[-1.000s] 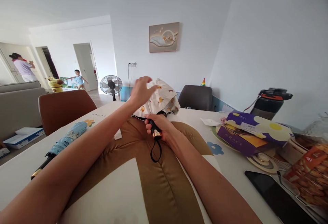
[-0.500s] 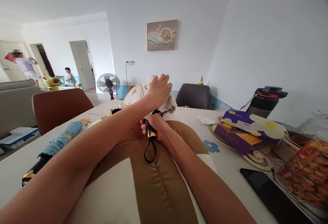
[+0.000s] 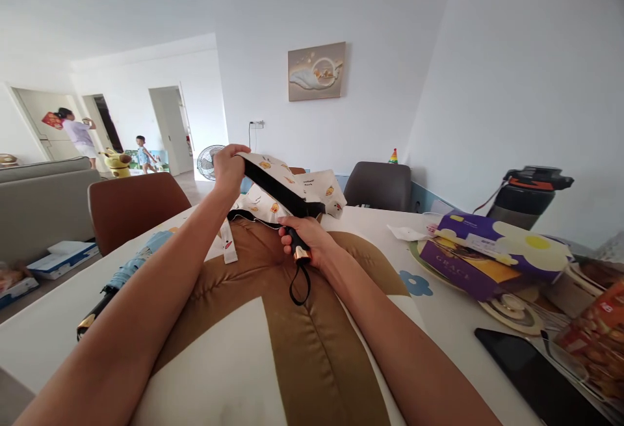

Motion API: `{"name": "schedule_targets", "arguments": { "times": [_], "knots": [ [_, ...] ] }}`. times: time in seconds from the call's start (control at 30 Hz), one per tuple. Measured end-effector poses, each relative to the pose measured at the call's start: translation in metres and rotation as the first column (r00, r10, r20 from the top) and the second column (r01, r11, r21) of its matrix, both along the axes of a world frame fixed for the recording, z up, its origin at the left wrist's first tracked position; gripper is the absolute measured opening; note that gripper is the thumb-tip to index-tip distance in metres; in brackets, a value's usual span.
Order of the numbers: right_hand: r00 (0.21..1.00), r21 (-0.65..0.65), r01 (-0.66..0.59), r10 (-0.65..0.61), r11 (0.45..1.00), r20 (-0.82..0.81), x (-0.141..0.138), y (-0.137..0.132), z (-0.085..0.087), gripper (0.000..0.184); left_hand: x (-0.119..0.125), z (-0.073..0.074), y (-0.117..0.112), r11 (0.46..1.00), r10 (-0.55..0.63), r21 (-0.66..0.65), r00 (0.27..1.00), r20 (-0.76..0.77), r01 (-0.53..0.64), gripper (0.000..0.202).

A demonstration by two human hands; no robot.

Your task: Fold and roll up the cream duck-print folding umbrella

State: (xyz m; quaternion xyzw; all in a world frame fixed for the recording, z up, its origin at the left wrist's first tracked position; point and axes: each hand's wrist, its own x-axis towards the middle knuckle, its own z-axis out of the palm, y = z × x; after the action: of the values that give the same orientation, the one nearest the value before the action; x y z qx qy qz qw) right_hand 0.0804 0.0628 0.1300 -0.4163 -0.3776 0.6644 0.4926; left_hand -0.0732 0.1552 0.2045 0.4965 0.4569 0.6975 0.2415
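Note:
My right hand (image 3: 309,240) is wrapped round the black and copper handle of a folding umbrella (image 3: 319,185), and a black wrist loop hangs from its end. The umbrella's white canopy, printed with small yellow ducks, is loose and partly folded, with its black lining showing. My left hand (image 3: 229,164) pinches the edge of the canopy at the upper left and holds it raised. A white strap (image 3: 227,244) dangles from the cloth. Below both hands lies a brown and white cushion (image 3: 322,348).
A folded blue umbrella (image 3: 139,260) lies on the white table (image 3: 39,328) at left. At right are a purple box (image 3: 458,270), a black bottle (image 3: 526,198), a dark tablet (image 3: 517,374) and a snack bag (image 3: 597,341). Chairs stand beyond; two people are in the background.
My left hand has moved left from above the canopy, drawing its edge out so the black lining shows. My right hand keeps its hold on the handle. The view has shifted slightly left.

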Motion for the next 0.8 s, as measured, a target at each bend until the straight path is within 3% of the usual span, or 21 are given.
{"name": "schedule_targets", "arguments": {
  "times": [0.1,0.27,0.43,0.5,0.6,0.7,0.8],
  "knots": [
    [1.0,-0.008,-0.003,0.003,1.0,-0.02,0.0,-0.001,0.003,0.015,-0.013,-0.014,-0.003,0.997,-0.06,-0.04,0.992,0.107,0.064,0.034],
    [0.991,-0.046,-0.06,0.054,0.997,-0.119,0.004,0.002,0.002,0.014,-0.029,-0.035,-0.008,0.95,-0.217,-0.243,0.974,-0.062,0.196,0.033],
    [0.97,0.001,-0.08,0.078,0.997,-0.229,0.009,0.0,0.005,0.007,-0.031,-0.051,-0.012,0.9,-0.266,-0.38,0.959,-0.095,0.212,0.039],
    [0.957,0.019,-0.102,0.104,0.995,-0.272,0.01,-0.002,0.007,0.014,-0.028,-0.051,-0.014,0.9,-0.275,-0.371,0.958,-0.08,0.227,0.039],
    [0.945,0.044,-0.145,0.152,0.988,-0.289,0.012,-0.003,0.007,0.026,-0.024,-0.045,-0.018,0.942,-0.232,-0.264,0.97,-0.075,0.205,0.036],
    [0.943,0.068,-0.165,0.178,0.984,-0.281,0.012,-0.003,0.005,0.02,-0.023,-0.04,-0.024,0.978,-0.123,-0.172,0.992,-0.028,0.117,0.036],
    [0.933,0.109,-0.179,0.204,0.978,-0.296,0.013,-0.002,0.003,0.019,-0.026,-0.04,-0.031,0.981,-0.056,-0.189,0.998,-0.031,0.049,0.036]
  ]
}}
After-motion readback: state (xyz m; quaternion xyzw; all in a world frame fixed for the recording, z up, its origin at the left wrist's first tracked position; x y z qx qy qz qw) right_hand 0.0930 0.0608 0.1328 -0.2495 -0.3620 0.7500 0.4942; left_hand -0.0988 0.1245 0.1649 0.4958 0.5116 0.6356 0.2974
